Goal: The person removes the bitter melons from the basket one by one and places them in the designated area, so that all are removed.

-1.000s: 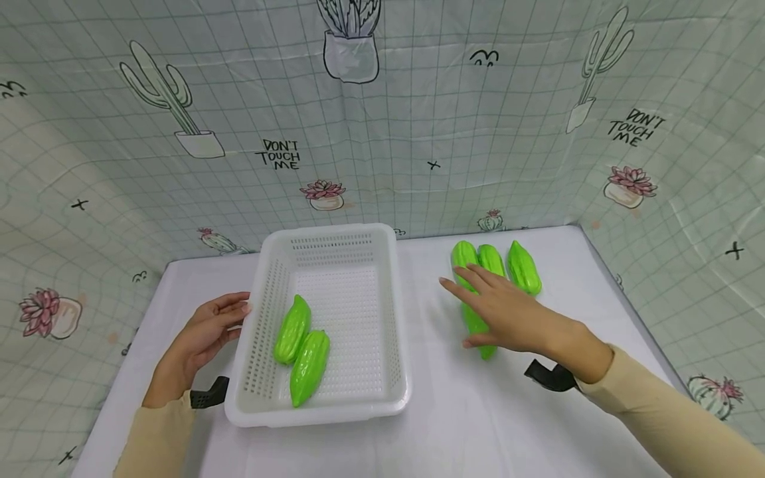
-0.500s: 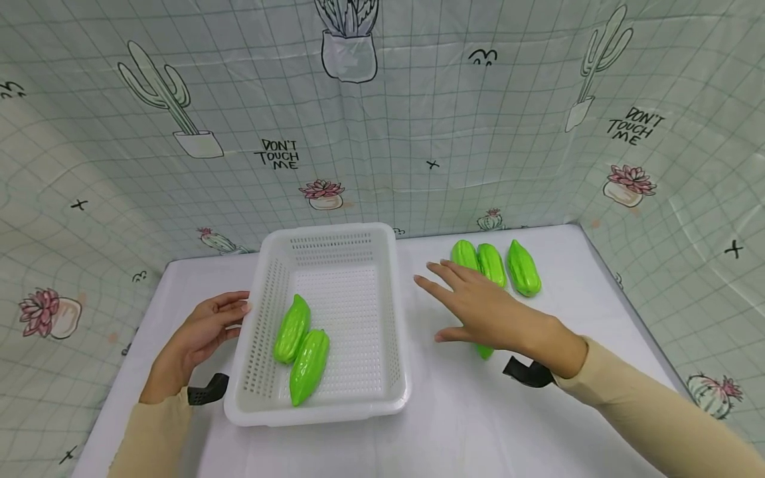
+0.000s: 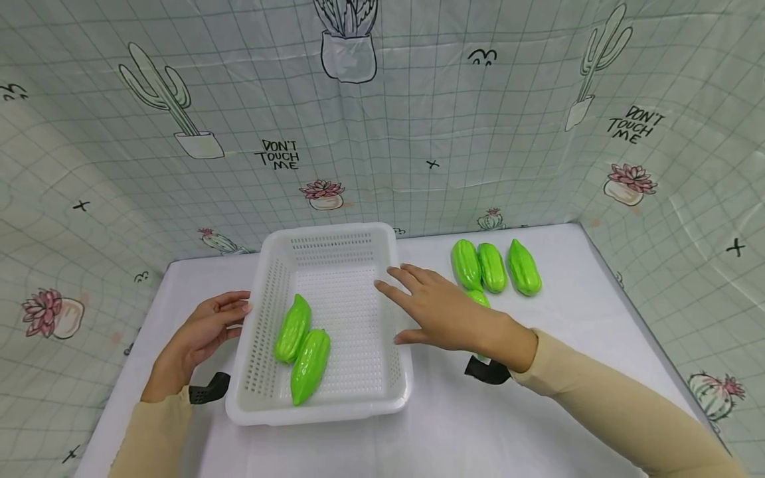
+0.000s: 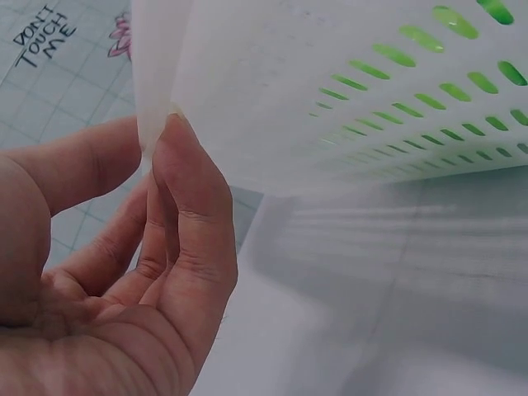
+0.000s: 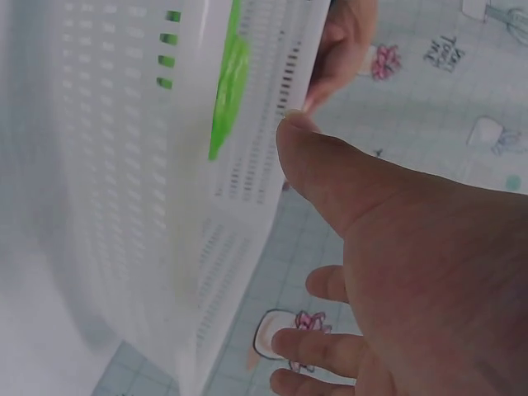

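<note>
A white perforated plastic basket point(image 3: 335, 415) stands on the table in the head view. Inside lie two glossy, ribbed green vegetables point(image 3: 293, 330) that look like bitter melons. My left hand point(image 3: 206, 328) pinches the basket's left rim between thumb and fingers, as the left wrist view shows. Over the right rim hovers my right hand point(image 3: 439, 312), fingers spread and nothing in it. In the right wrist view that hand point(image 5: 429, 264) is apart from the basket wall. Several more green vegetables point(image 3: 524, 267) lie right of the basket; one point(image 3: 478, 297) is partly hidden by my right hand.
A white cloth covers the table point(image 3: 454, 431). Behind and at both sides hangs a checked curtain point(image 3: 406, 133) printed with cacti. Black camera mounts point(image 3: 487, 370) sit on both wrists.
My right hand has moved left from above the loose vegetables to the basket's right rim, staying spread. My left hand and the basket have stayed in place.
</note>
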### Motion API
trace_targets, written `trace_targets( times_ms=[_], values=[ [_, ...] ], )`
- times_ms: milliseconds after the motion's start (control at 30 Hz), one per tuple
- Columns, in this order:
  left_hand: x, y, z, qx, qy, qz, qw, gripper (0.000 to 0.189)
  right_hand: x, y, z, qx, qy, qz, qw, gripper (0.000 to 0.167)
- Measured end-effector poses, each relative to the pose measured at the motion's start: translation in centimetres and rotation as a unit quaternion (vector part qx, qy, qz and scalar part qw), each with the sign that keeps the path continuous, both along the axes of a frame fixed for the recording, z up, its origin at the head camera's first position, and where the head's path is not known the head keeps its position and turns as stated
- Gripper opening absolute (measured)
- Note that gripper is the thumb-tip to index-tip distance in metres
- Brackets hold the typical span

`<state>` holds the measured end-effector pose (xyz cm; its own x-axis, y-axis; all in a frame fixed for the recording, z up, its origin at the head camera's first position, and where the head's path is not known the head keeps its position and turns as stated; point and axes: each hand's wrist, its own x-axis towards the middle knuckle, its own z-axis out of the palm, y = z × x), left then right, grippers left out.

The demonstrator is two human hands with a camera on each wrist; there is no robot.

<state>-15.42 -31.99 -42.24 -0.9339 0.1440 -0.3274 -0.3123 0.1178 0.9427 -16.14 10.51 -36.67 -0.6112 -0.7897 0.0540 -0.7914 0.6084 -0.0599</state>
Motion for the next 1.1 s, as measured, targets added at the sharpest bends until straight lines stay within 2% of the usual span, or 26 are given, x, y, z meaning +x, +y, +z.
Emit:
trace_targets(
  times_ms=[467, 1100],
  values=[
    [0.1, 0.1, 0.0, -0.001, 0.003, 0.004, 1.0000, 0.060, -0.1, -3.7, -0.1, 0.030, 0.007, 0.017, 0.9994, 0.089],
    [0.2, 0.2, -0.3, -0.004, 0.005, 0.012, 0.9999, 0.061, 0.9, -9.3, -0.4, 0.126, 0.032, 0.025, 0.9911, 0.088]
  ],
)
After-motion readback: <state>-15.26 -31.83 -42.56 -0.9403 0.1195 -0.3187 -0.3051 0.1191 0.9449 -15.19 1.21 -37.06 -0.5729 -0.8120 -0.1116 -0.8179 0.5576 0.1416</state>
